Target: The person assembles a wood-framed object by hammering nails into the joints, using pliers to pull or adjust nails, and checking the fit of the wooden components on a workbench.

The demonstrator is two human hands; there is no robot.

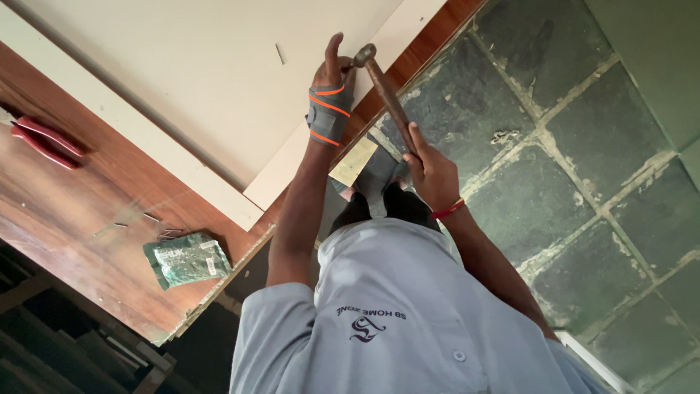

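Nearest to us is the grey shirt (408, 321) of the person wearing the camera, filling the lower middle of the view. Just beyond it our right hand (432, 171), with a red band at the wrist, is closed around the wooden handle of a hammer (386, 91), whose metal head sits up by the far edge of the pale board (211, 80). Our left hand (332, 76), wrapped in a grey wrist brace with orange stripes, rests at that same board edge, thumb raised and fingers curled just beside the hammer head; whether they pinch a nail we cannot tell. The board lies on the reddish wooden surface (80, 219). To the near left on that surface lies a green plastic packet (187, 259), with a few loose nails (157, 222) just beyond it. Farther left, at the edge of view, lie red-handled pliers (44, 142). To the right stretches a dark green tiled floor (583, 146).
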